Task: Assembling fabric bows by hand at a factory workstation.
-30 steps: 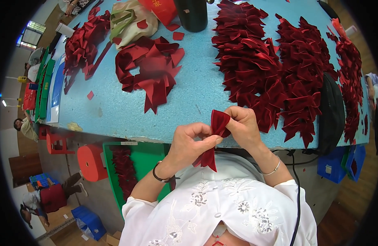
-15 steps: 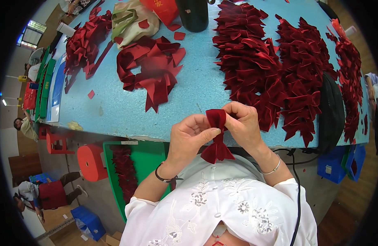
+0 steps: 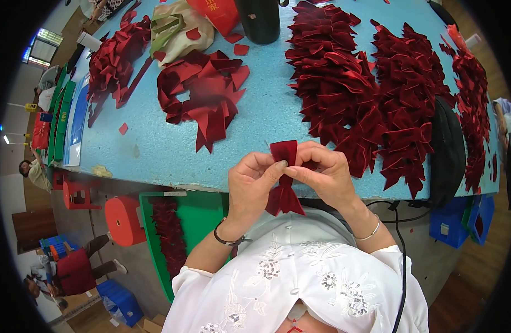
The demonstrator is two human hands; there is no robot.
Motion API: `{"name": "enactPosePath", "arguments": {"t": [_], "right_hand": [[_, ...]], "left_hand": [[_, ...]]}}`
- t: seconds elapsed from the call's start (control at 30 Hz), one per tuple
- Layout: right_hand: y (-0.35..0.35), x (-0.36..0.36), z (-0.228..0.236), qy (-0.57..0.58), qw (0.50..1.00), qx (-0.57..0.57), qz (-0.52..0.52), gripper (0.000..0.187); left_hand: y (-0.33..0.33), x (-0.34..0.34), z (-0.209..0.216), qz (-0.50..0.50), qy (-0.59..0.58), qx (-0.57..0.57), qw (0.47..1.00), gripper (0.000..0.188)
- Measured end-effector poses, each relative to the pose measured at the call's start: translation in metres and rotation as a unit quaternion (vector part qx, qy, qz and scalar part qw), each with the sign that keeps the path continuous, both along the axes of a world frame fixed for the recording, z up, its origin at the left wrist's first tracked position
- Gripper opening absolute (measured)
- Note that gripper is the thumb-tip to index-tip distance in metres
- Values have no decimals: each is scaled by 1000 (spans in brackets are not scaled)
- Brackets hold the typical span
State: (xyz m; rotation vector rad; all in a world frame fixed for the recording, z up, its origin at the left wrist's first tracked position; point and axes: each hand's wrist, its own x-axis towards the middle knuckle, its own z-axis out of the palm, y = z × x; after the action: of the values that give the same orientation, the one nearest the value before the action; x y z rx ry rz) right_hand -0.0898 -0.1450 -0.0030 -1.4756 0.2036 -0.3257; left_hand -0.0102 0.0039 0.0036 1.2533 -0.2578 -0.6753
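Note:
A dark red velvet bow (image 3: 284,195) hangs upright between my hands, just in front of the table's near edge. My left hand (image 3: 254,180) pinches its narrow middle from the left, thumb on the front. From the right, my right hand (image 3: 325,173) also grips the middle, its thumb tip beside the left thumb. A thin needle-like line shows near the bow's top left; I cannot make out whether it is a needle. Long piles of finished-looking red bows (image 3: 333,83) lie beyond my right hand, and a second pile (image 3: 408,94) lies right of them.
Loose red ribbon (image 3: 203,91) lies ahead on the blue table (image 3: 255,105), near a cloth bag (image 3: 183,33) and dark cup (image 3: 259,22). A black bag (image 3: 447,150) hangs over the right edge. Below left are a green crate (image 3: 205,213) and red stool (image 3: 124,220).
The bow has shifted slightly left and up. My right thumb has come down from the bow's upper loop to its middle, meeting the left thumb.

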Motion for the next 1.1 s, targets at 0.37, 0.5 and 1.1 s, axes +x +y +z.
{"name": "enactPosePath", "arguments": {"t": [0.37,0.5,1.1], "right_hand": [[5,0,-7,-3,1000,14,-11,17],[2,1,-7,-2,995,91,30,17],[0,0,-14,-16,1000,19,0,13]], "left_hand": [[-3,-8,-13,41,-24,3,999,12],[1,-2,-10,13,-2,-13,1000,12],[8,27,2,-106,234,-56,965,15]]}}
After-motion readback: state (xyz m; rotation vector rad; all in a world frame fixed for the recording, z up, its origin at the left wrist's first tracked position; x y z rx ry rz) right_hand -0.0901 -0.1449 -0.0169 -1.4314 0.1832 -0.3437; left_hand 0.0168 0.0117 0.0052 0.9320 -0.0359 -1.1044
